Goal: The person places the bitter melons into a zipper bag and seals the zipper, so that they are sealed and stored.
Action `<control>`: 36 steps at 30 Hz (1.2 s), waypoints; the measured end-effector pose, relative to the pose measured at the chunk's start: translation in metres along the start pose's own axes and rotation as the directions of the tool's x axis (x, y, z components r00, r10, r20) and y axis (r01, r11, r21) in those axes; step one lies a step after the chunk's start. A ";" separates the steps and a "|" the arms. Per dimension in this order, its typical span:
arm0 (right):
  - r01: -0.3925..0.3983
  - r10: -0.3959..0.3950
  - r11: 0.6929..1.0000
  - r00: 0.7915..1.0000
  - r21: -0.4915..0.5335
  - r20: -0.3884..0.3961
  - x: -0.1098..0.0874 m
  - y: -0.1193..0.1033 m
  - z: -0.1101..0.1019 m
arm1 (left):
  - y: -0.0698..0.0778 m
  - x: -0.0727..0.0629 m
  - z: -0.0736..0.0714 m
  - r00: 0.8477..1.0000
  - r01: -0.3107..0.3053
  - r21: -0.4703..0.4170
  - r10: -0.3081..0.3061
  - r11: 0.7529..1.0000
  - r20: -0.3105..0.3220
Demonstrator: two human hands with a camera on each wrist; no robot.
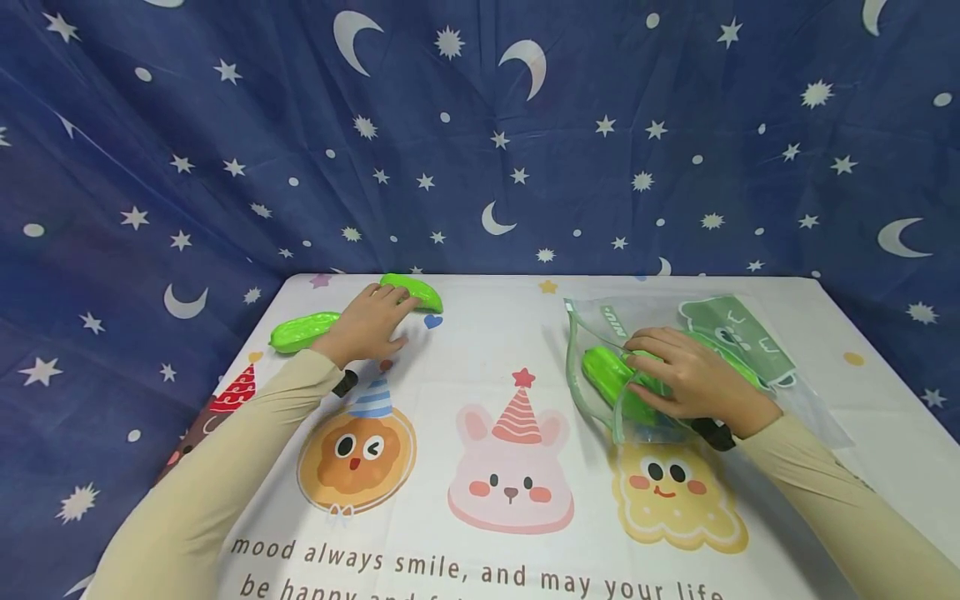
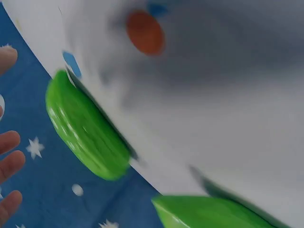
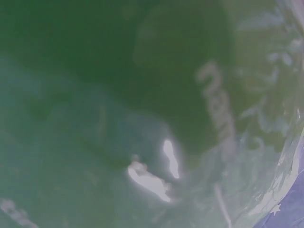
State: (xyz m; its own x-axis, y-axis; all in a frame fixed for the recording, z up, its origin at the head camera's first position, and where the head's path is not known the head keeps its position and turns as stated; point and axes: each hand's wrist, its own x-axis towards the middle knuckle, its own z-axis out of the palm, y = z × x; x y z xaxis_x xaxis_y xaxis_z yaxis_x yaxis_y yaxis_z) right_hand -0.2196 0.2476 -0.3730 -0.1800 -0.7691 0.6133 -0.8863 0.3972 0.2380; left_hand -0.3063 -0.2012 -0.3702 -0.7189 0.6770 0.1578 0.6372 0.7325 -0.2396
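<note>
My left hand (image 1: 371, 323), fingers spread, reaches over the table between two bright green toy vegetables. One, a plump cucumber shape (image 1: 302, 332), lies left of the wrist. The other green toy vegetable (image 1: 420, 293) sits by the back edge, its middle overlapped by my fingertips in the head view. In the left wrist view this back toy vegetable (image 2: 88, 126) shows apart from the fingers (image 2: 10, 165). On the right, my right hand (image 1: 686, 375) grips the mouth of a clear zip bag (image 1: 806, 408). Inside the bag lies a green toy cucumber (image 1: 609, 377), partly hidden by the hand.
A green printed panel (image 1: 750, 342) marks the bag, with more bright green beside it. The white tablecloth (image 1: 480, 350) carries cartoon prints and lettering. Behind the table hangs a blue curtain (image 1: 465, 192) with moons and stars.
</note>
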 end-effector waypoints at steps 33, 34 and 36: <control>-0.028 0.028 1.000 0.999 0.004 0.035 -0.004 0.001 0.000 | -0.082 -0.083 0.027 0.922 0.373 -0.004 -0.370 0.928 0.118; -0.028 0.028 1.000 0.999 0.005 0.037 -0.004 0.001 0.000 | -0.083 -0.085 0.027 0.919 0.378 -0.004 -0.375 0.926 0.121; -0.029 0.029 1.000 0.999 0.005 0.038 -0.004 0.001 0.000 | -0.085 -0.089 0.028 0.914 0.390 -0.003 -0.386 0.921 0.126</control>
State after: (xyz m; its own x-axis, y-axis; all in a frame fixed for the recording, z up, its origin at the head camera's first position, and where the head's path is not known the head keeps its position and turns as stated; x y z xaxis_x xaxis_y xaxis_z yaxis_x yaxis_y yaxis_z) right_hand -0.2201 0.2512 -0.3746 -0.2216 -0.7759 0.5906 -0.8829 0.4168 0.2162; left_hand -0.3047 -0.3255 -0.3906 -0.9381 0.3264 0.1158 0.3073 0.9387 -0.1560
